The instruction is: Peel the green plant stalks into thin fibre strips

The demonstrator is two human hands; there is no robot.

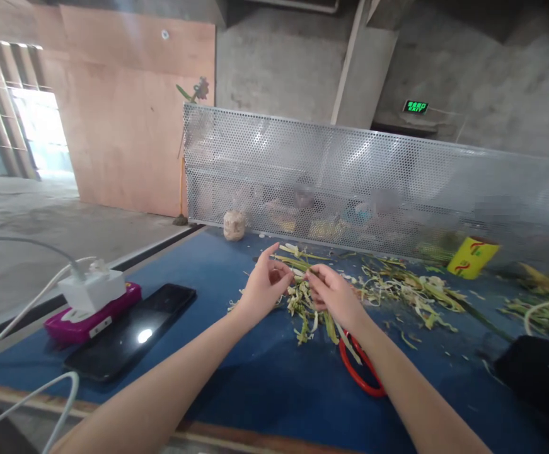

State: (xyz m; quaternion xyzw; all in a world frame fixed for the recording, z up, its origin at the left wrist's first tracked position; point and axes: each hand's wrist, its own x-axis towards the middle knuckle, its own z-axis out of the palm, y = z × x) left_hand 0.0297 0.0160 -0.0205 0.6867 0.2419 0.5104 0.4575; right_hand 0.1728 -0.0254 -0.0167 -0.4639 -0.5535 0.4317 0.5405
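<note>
Over the blue table, my left hand (265,287) pinches thumb and fingertips together, its fingertips close to those of my right hand (333,293). The right one is closed in a pinch as well. A thin pale-green plant strip (299,275) shows between the two sets of fingertips; its ends are hidden by the fingers. Beneath and around the hands lies a loose heap of yellow-green plant strips (305,309). Red looped handles (362,378), seemingly of scissors, lie partly under my right wrist, the rest hidden.
A black phone (132,328) lies left, beside a purple power strip (120,309) with white plugs and cables. More plant scraps (406,287) spread rightward to a yellow roll (473,257). A perforated metal screen (373,183) borders the back. A dark object (539,372) sits right.
</note>
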